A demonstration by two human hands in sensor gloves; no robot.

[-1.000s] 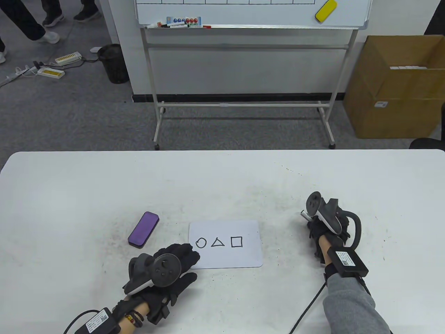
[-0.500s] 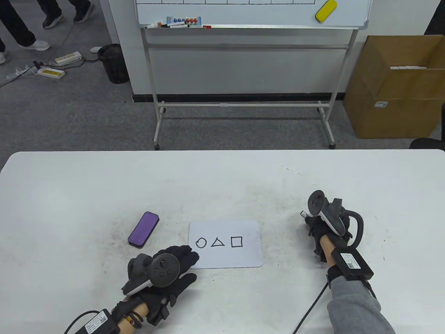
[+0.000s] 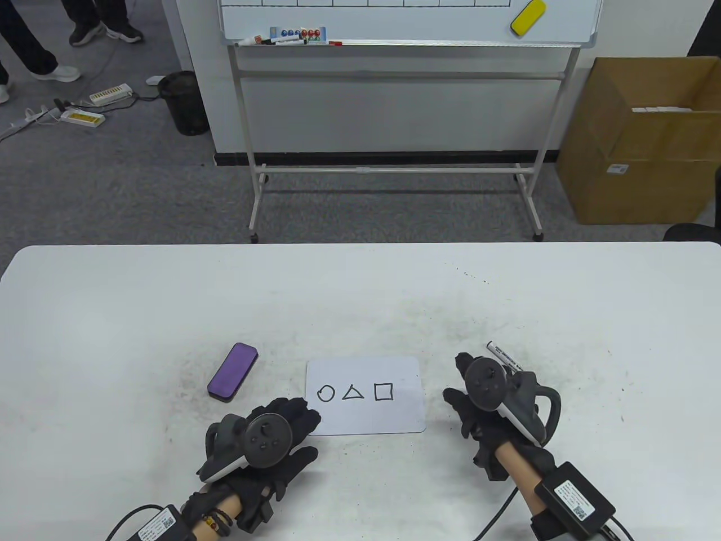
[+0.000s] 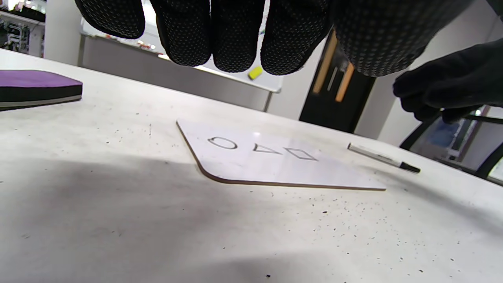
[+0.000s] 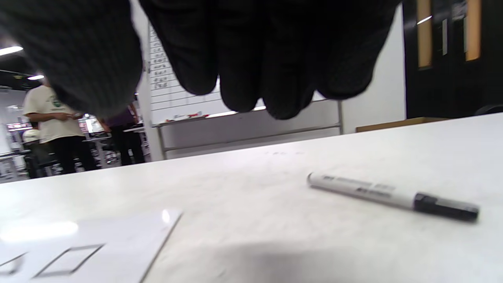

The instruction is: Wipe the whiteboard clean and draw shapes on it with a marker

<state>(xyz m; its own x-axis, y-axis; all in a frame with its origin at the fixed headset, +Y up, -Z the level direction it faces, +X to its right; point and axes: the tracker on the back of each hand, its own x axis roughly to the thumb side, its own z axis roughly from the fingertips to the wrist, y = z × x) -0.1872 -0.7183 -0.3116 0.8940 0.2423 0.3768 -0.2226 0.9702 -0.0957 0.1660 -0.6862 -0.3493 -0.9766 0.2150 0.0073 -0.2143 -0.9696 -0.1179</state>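
A small whiteboard (image 3: 366, 414) lies flat on the white table with a circle (image 3: 325, 393), a triangle (image 3: 352, 393) and a square (image 3: 383, 391) drawn in black. My left hand (image 3: 293, 422) lies with straight fingers at the board's lower-left corner, holding nothing. To the board's right my right hand (image 3: 464, 397) hovers open and empty. The capped marker (image 3: 503, 356) lies loose on the table just beyond that hand, also clear in the right wrist view (image 5: 393, 195). A purple eraser (image 3: 232, 372) lies left of the board.
A large whiteboard on a wheeled stand (image 3: 394, 169) stands behind the table's far edge (image 3: 360, 244). A cardboard box (image 3: 642, 141) sits on the floor at the right, a black bin (image 3: 183, 101) at the left. A person's legs (image 3: 34, 39) show top left.
My right hand has let go of the marker, which now lies on the table, and has drawn back toward me and leftward. The left hand has barely moved.
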